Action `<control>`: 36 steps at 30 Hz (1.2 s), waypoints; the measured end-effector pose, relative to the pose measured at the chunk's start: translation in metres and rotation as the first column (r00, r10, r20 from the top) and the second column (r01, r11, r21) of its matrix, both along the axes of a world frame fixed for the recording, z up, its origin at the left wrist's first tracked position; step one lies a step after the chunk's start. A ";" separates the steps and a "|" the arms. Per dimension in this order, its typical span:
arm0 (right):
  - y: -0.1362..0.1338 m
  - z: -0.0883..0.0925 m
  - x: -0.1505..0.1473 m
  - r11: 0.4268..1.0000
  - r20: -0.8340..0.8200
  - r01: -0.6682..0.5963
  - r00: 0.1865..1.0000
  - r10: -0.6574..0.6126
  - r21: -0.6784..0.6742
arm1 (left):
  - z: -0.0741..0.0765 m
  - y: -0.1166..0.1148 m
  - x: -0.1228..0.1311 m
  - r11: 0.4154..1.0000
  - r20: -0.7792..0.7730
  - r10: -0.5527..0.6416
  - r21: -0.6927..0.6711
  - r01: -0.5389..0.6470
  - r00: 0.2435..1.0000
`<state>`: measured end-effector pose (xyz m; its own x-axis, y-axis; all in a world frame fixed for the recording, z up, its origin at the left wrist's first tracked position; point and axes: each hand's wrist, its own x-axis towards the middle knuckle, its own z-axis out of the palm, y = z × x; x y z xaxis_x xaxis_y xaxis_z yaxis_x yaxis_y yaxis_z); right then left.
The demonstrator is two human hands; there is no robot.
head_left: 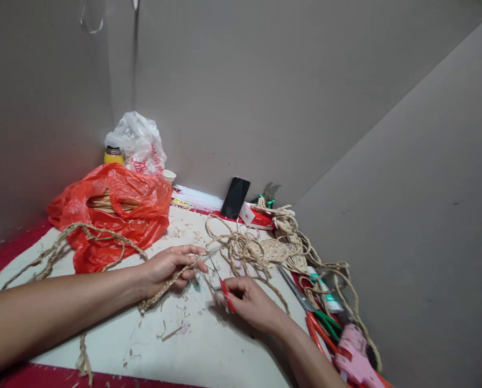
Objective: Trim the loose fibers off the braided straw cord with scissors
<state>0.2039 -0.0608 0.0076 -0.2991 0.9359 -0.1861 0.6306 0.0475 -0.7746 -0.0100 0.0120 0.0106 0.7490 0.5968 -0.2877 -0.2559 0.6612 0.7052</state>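
Note:
My left hand is closed on a braided straw rope, which crosses the palm and runs out past the fingertips. From this hand, more of the braid trails left over the board, and a frayed end hangs near the front edge. My right hand grips small red-handled scissors. Their thin blades point up and left to the rope beside my left fingertips. Whether the blades touch the rope I cannot tell. Just beyond the scissors lies a loose tangle of straw cord.
A red plastic bag with straw inside sits at left, before a yellow-bodied flask and a white bag. A phone leans at the back. Large orange-handled shears and a pink glue gun lie right. Straw scraps litter the white board.

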 end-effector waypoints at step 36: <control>-0.002 -0.002 0.000 0.956 -0.451 -0.048 0.888 -0.092 -0.291 | 0.011 -0.002 -0.007 0.979 0.119 -0.203 0.008 0.203 0.972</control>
